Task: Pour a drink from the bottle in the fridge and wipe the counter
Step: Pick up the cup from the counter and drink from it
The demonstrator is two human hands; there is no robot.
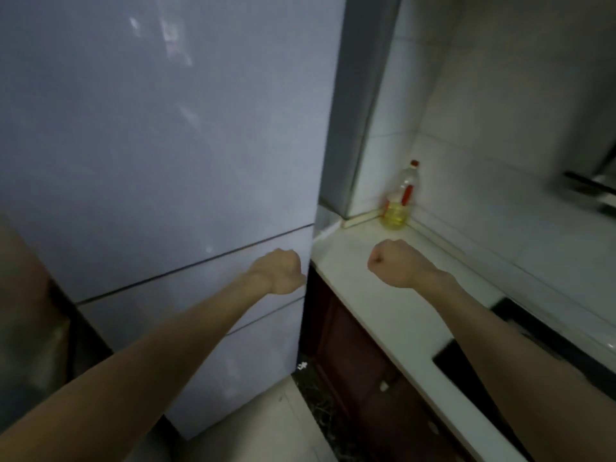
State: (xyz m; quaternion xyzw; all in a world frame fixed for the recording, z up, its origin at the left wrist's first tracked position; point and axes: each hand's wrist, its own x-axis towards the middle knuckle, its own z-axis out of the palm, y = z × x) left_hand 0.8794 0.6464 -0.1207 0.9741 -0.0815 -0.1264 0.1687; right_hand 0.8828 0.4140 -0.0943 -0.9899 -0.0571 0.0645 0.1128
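The pale grey fridge [160, 145] fills the left of the view with all its doors closed, so the drink bottle inside is hidden. My left hand [278, 270] is curled into a fist in front of the middle door, close to its right edge, and I see nothing in it. My right hand [395, 263] is also a fist, held above the white counter [376, 315] with nothing in it. No cup or cloth is in view.
A clear bottle with a red cap and yellow oil [400, 198] stands in the counter's back corner against the tiled wall. A black hob [520, 331] lies at the right. Dark red cabinet fronts [353, 361] run under the counter. A dark pan handle [586, 185] juts in at far right.
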